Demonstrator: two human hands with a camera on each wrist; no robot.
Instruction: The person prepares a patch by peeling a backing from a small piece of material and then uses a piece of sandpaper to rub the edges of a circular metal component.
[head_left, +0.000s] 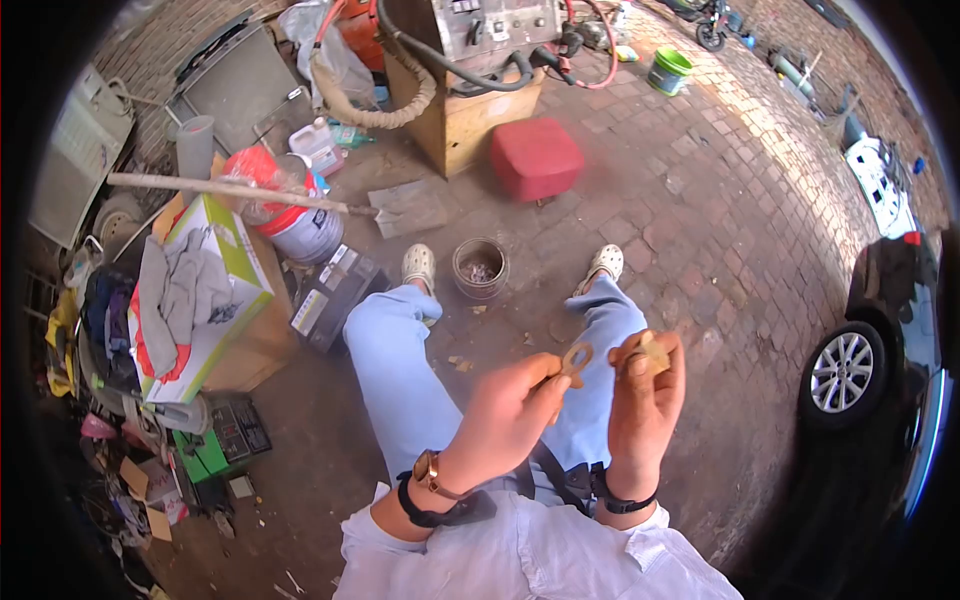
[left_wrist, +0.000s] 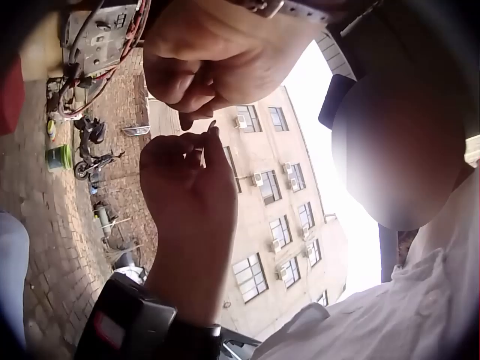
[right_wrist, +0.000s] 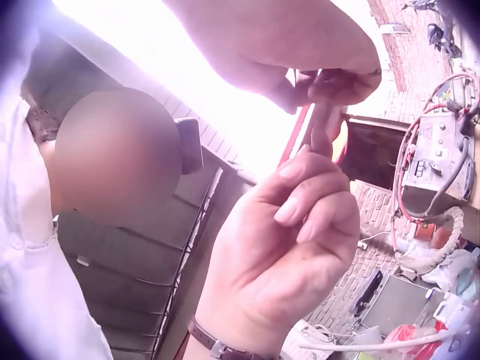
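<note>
In the head view my left hand pinches a flat brass-coloured ring between thumb and fingertips. Just to its right, my right hand grips a small brass-coloured piece with angular edges, partly covered by the thumb and fingers. Both hands are raised over the lap, their fingertips a short way apart. The left wrist view has the left hand above the right hand, the fingertips close together. From the right wrist, the left hand appears with curled fingers, below the right hand.
A round tin with small bits inside stands between the feet. To the left are a black battery, a white bucket and a cardboard box under grey cloth. Ahead sits a red stool; a dark car is at right.
</note>
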